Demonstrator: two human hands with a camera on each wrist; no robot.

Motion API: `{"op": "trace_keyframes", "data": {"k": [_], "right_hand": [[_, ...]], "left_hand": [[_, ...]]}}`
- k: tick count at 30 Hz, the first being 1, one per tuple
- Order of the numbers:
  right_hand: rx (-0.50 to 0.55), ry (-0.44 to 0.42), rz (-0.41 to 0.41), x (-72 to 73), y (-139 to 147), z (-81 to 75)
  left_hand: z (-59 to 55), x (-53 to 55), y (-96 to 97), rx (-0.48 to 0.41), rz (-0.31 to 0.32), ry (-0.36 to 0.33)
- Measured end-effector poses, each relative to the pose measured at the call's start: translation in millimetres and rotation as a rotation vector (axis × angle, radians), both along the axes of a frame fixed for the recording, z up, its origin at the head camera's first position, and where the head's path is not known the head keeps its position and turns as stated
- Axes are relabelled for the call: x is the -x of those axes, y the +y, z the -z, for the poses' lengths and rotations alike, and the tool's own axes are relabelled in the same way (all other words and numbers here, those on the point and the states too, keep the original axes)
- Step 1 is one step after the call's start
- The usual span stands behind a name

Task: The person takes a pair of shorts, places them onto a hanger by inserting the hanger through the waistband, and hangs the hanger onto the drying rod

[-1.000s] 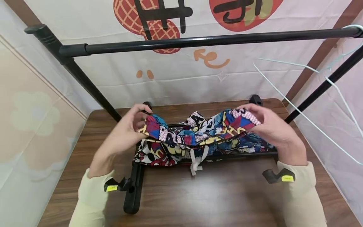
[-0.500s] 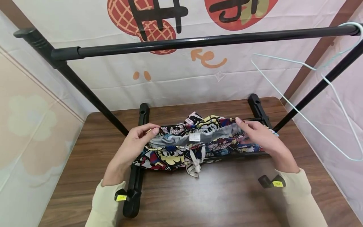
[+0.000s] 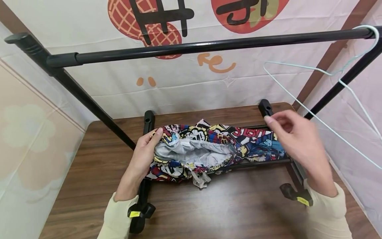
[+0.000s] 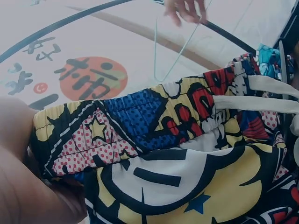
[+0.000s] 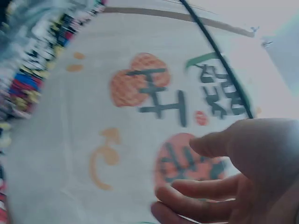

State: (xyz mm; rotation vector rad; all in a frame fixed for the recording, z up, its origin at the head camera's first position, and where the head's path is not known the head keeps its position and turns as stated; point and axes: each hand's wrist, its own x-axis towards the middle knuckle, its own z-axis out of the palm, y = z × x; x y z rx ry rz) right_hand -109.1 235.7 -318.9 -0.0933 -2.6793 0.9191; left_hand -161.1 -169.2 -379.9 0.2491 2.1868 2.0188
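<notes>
Brightly printed drawstring pants (image 3: pixel 221 132) lie across the lower bars of a black rack, their grey-lined waist gaping upward. My left hand (image 3: pixel 141 159) pinches the left end of the waistband, thumb on top. The left wrist view shows the gathered elastic waistband (image 4: pixel 140 121) close up, with white drawstrings (image 4: pixel 259 102) hanging at its front. My right hand (image 3: pixel 301 146) is in the air to the right of the pants, touching nothing; its fingers are loosely bent in the right wrist view. A pale blue wire hanger (image 3: pixel 301 68) hangs near this hand, from the rack's top bar.
The black top bar (image 3: pixel 209 46) of the rack spans the scene above both hands. Its feet (image 3: pixel 148 119) stand on a brown wooden table (image 3: pixel 232 205). Printed cloth walls (image 3: pixel 179 89) close off the back and sides.
The waistband was held at both ends, then its opening turned upward. My right hand has let go and moved right and up toward the hanger; my left hand still pinches the waistband.
</notes>
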Motion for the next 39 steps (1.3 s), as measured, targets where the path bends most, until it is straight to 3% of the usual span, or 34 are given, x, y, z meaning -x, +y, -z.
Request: {"op": "trace_keyframes", "data": {"k": [7, 14, 17, 20, 25, 28, 34, 39], "right_hand": [[0.104, 0.391, 0.255, -10.7, 10, -32.6], [0.172, 0.568, 0.489, -6.5, 21, -56.0], [0.163, 0.525, 0.569, 3.0, 27, -64.3], [0.190, 0.389, 0.603, 13.5, 32, -71.4], [0.181, 0.210, 0.599, 23.8, 36, -76.0], [0.152, 0.182, 0.596, 27.3, 39, -77.9], [0.124, 0.150, 0.565, 40.7, 49, -86.5], [0.089, 0.083, 0.469, 48.3, 59, -89.7]], "left_hand": [[-2.4, -1.5, -1.6, 0.031, -0.001, 0.039], [-6.7, -3.5, -2.2, 0.138, 0.037, 0.060], [-7.3, -4.5, -3.2, 0.178, 0.043, 0.073], [-7.1, -5.7, -5.0, 0.216, 0.051, 0.086], [-7.7, -8.6, -8.0, 0.317, 0.062, 0.103], [-9.5, -11.0, -8.5, 0.345, 0.074, 0.088], [-13.2, -16.0, -8.6, 0.308, 0.122, 0.054], [-13.8, -17.7, -7.6, 0.291, 0.137, 0.042]]}}
